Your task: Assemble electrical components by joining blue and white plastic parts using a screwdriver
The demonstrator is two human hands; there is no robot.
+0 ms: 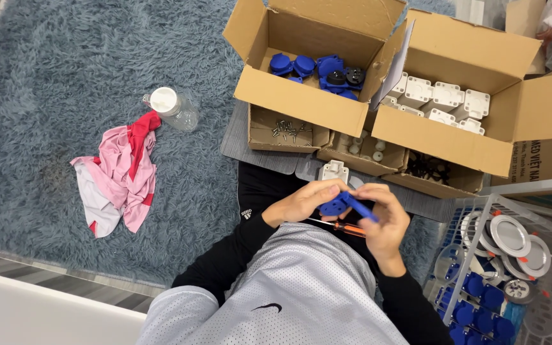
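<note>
Across the top of the frame two cardboard boxes stand well stocked — one with blue parts (317, 69), one with white housings (442, 99) — so much appears left to do. At lower right a wire basket (480, 255) already holds finished-looking pieces. At centre, the left hand (301, 201) and right hand (384, 220) both grip one blue part (340, 204); an orange-handled screwdriver (346, 227) lies just beneath.
</note>
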